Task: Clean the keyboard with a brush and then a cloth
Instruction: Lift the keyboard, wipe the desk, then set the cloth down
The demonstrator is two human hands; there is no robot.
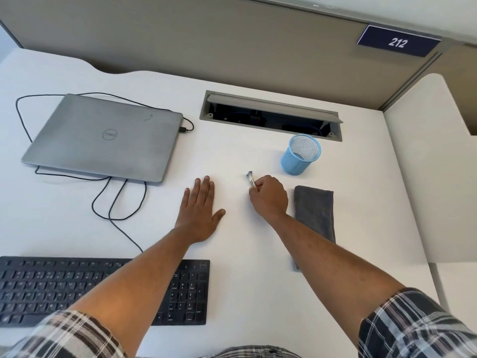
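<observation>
One keyboard (pixel 38 288), one cloth (pixel 315 210), one brush (pixel 251 180) pinched in the right hand (pixel 269 198)'s grip; left hand (pixel 200 210) spread flat.

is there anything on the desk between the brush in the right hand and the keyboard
Nothing lying on the desk. The right hand grips the brush over bare desk; toward the keyboard only the person's own left forearm crosses, lying over the keys.

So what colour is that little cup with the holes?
The mesh cup is light blue, seen in the head view, standing on the desk beyond the grey cloth.
</observation>
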